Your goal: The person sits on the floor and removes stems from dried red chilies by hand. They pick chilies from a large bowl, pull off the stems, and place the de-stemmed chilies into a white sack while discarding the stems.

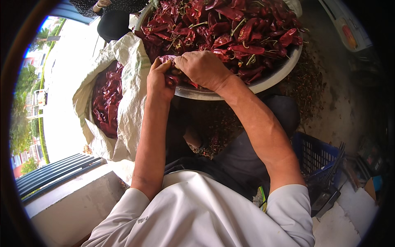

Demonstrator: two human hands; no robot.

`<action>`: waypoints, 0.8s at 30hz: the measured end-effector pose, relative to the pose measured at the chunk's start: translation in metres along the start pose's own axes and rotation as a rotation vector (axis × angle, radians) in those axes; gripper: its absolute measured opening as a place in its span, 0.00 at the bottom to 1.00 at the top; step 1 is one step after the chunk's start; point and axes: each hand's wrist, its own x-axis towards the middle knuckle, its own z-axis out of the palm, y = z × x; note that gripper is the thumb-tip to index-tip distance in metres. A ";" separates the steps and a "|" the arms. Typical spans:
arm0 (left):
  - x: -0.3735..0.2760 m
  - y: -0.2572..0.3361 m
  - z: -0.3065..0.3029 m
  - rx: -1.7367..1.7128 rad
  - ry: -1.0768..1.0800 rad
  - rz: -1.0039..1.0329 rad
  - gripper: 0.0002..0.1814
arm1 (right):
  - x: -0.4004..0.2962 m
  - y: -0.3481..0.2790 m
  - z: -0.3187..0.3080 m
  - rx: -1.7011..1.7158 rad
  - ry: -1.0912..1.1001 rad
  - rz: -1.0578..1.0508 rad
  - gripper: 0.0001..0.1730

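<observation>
Over the near left rim of a wide metal basin (213, 95), my left hand (160, 78) grips a dried red chili pepper (167, 58) between thumb and fingers. My right hand (203, 68) is curled, with its fingertips pinching at the same pepper; what lies under those fingers is hidden. Many wrinkled dark red peppers (222, 29), several with pale stems, are heaped in the basin. To the left, beside my left forearm, an open woven sack (132, 92) holds more red peppers (108, 105).
A blue plastic crate (318, 151) stands on the right, by my leg (243, 154). Pepper scraps and stems (305, 95) litter the floor. Beyond the basin at top left sits another person (114, 24) in dark clothes. A low wall (77, 194) with blue railings (58, 173) is at lower left.
</observation>
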 end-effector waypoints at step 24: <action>-0.003 -0.019 0.004 0.443 -0.063 0.322 0.07 | 0.003 0.001 -0.003 0.875 -0.226 0.802 0.15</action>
